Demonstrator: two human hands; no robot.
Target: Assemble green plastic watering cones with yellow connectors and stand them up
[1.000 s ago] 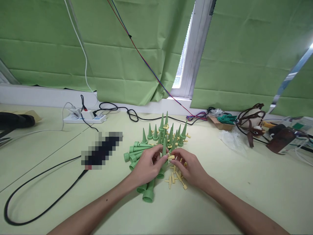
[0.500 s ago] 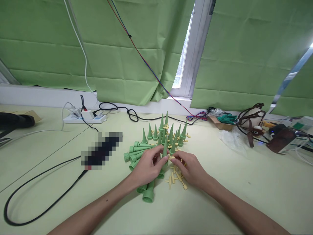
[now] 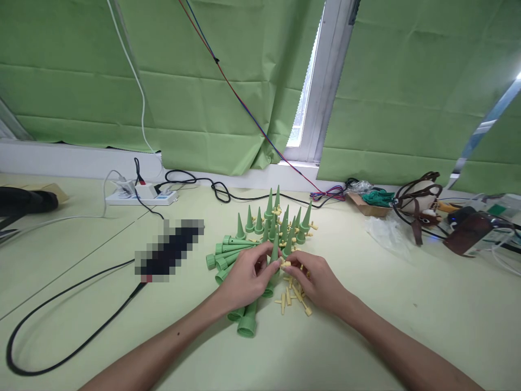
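Note:
My left hand (image 3: 253, 274) is closed round a green plastic spike (image 3: 275, 248), whose pointed tip faces up. A small yellow valve (image 3: 286, 264) is pinched in my right hand (image 3: 315, 274), right at the side of that spike. Whether the valve is seated in the spike cannot be made out behind the fingers. Beyond both hands stand several upright green cones (image 3: 269, 205), some with yellow fittings at their bases. More green spikes (image 3: 247, 324) lie on their sides by my left hand. Loose yellow valves (image 3: 283, 303) are scattered below my right hand.
A power strip (image 3: 142, 196) with plugs and a blurred dark object (image 3: 169, 252) on a black cable are on the left. At the right lie clear plastic wrap (image 3: 388, 233), a cardboard box (image 3: 368, 206) and a dark brown object (image 3: 468, 233). Green curtains hang behind.
My right fingers have shifted very slightly at the yellow valve, which shows a little more. My left hand keeps its hold on the spike, and the rest is unchanged.

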